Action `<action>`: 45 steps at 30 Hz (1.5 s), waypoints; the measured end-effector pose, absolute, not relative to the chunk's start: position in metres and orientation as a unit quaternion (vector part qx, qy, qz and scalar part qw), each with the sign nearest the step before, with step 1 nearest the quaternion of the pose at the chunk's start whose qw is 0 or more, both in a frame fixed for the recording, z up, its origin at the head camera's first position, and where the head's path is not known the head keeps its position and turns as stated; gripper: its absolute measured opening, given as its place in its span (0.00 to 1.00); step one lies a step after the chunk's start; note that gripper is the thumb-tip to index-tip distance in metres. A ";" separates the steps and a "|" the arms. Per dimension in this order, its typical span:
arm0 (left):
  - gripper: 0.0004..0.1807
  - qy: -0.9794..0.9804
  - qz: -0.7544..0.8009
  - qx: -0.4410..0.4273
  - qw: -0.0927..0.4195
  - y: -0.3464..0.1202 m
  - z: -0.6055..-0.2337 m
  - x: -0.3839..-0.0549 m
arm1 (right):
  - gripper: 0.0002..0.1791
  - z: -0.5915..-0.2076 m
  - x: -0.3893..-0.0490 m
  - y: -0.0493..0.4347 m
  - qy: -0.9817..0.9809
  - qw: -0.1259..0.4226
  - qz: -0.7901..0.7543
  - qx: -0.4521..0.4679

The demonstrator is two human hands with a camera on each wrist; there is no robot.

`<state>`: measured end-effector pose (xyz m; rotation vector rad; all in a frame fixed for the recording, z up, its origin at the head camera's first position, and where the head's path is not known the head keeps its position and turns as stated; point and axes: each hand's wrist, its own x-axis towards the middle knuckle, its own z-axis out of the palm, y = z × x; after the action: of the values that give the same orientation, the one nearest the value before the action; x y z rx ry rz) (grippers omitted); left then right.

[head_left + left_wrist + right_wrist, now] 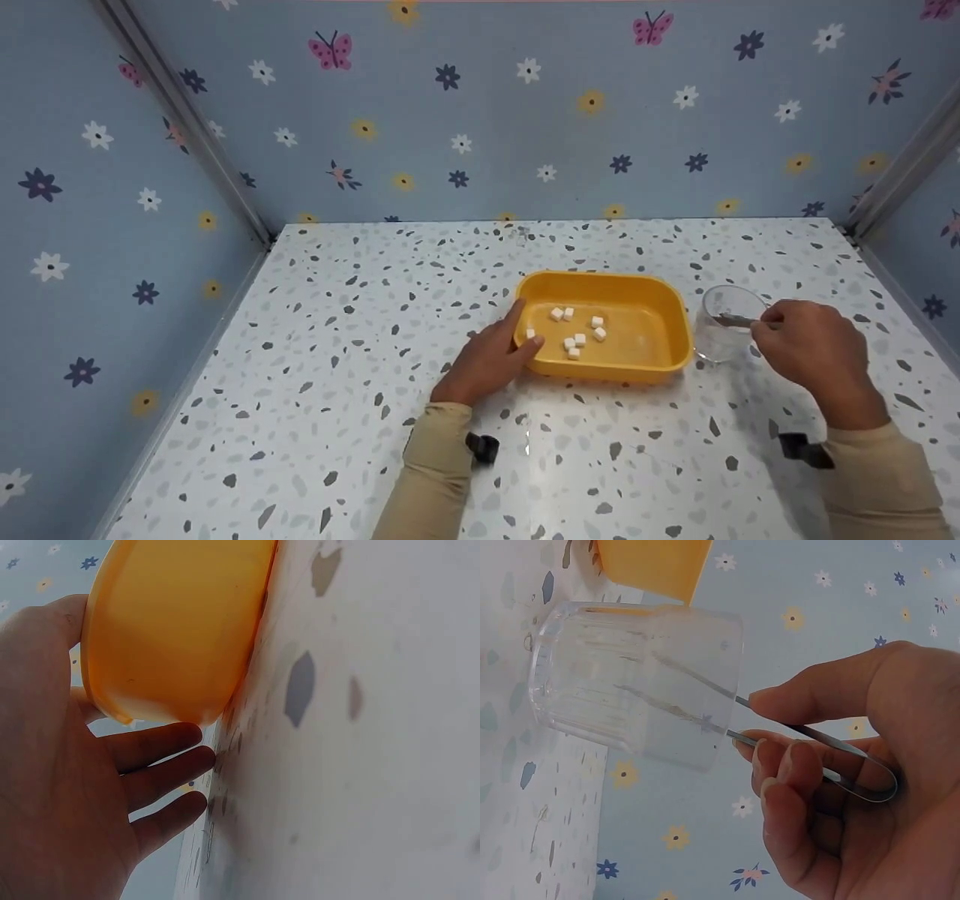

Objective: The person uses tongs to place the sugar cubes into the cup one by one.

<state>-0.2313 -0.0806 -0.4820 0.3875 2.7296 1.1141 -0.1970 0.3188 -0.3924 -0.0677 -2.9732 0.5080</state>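
In the head view a yellow plastic tray (645, 367) holds several small white cubes (574, 341), mostly toward its left half. My left hand (487, 356) grips the tray's left end, thumb over the rim. The left wrist view shows its other fingers (169, 769) stretched out below the tray's wall (180, 630). Just right of the tray stands a clear glass (724, 341), upright. My right hand (814, 341) pinches metal tweezers (855, 757) between thumb and fingers. The tweezers' prongs reach through the glass's mouth, spread apart, with no cube visible between them.
The speckled white tabletop (337, 337) carries the tray and the glass close together, right of centre. Blue panels with flowers and butterflies (487, 112) enclose the back and both sides. Dark straps (806, 450) sit at both wrists.
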 end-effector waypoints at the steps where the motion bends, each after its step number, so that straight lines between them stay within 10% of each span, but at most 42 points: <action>1: 0.46 0.915 0.373 0.131 0.083 -0.081 -0.482 -0.231 | 0.15 -0.392 -0.197 0.319 -0.983 0.062 0.170 -0.023; 45: 0.44 0.911 0.382 0.137 0.078 -0.081 -0.483 -0.231 | 0.14 -0.370 -0.175 0.306 -0.970 0.153 0.188 -0.029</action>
<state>-0.2307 -0.0806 -0.4826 0.4115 2.7275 1.1427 -0.1749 0.3057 -0.3696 -0.0837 -2.7819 0.5381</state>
